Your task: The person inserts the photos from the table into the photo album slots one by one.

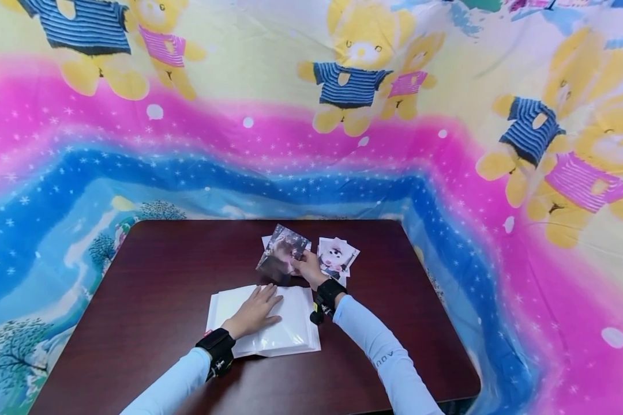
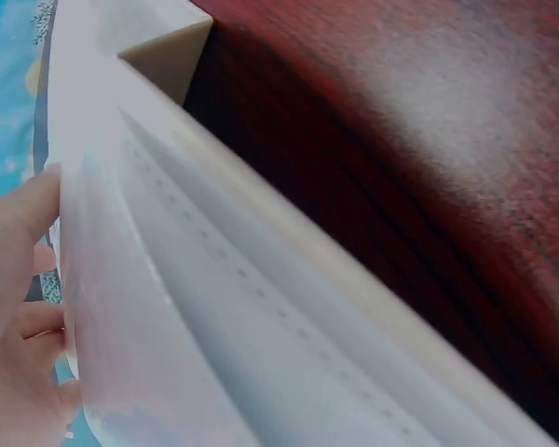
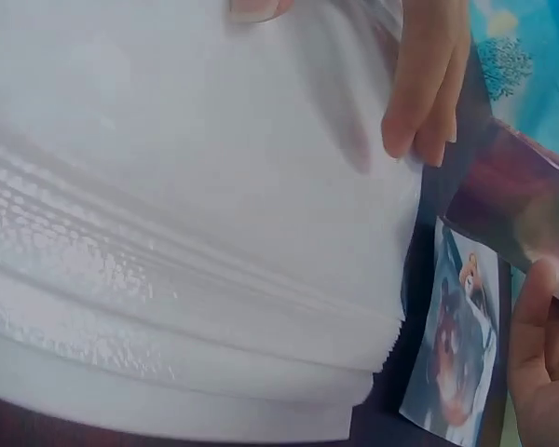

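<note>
left hand (image 1: 254,311) spread flat on album (image 1: 291,340), top page (image 1: 296,314) looks bare. right hand (image 1: 310,268) pinching dark photo (image 1: 282,253) just beyond album, loose photos (image 1: 336,255) there too, plenty left imo

Cloth (image 1: 249,153) (bear-printed) behind dark table (image 1: 161,288).

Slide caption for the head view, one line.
Left hand rests on a white-paged album; right hand holds a dark photo near other photos on a dark-red table.

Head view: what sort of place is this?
Likely an indoor setup for recording hand work: bear-print cloth draped around the dark table, and black devices strapped on both wrists.
</note>
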The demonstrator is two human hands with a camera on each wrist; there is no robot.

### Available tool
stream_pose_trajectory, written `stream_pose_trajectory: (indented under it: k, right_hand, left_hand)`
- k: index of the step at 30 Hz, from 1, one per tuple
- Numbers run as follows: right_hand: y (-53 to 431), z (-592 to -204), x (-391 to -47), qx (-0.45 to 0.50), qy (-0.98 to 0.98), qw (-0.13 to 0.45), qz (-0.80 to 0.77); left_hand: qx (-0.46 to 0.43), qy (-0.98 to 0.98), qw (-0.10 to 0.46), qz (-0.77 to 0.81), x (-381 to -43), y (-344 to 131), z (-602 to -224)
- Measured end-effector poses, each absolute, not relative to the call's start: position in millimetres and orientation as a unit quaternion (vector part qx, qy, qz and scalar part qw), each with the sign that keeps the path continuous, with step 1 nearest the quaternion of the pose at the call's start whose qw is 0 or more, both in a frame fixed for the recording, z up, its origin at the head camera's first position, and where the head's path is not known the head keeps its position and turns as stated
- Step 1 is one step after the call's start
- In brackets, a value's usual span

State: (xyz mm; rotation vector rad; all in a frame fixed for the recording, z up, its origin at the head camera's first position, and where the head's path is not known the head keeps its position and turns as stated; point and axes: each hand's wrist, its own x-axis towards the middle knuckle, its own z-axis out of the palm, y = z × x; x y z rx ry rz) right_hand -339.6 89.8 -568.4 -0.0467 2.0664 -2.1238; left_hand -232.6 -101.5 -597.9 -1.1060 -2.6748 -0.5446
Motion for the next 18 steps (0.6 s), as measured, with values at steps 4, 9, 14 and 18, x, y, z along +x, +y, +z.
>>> stream_pose_trajectory:
  k: [4, 9, 14, 18]
  right_hand:
    - [87, -572, -339, -0.001, 0.697, 0.086, -0.712]
    - [89, -577, -342, 0.025, 0.687, 0.058, -0.724]
    - [89, -582, -342, 0.047, 0.678, 0.049, -0.732]
    - [86, -590, -340, 0.043, 0.680, 0.064, -0.729]
  left_hand:
    - [-0.377, -0.899, 0.120, -0.187, -234, -104, -604]
    - [-0.373, -0.897, 0.145, -0.185, -235, -104, -606]
    - [-0.368, -0.901, 0.147, -0.177, -233, -103, -606]
    - [-0.363, -0.902, 0.145, -0.182, -230, -104, -605]
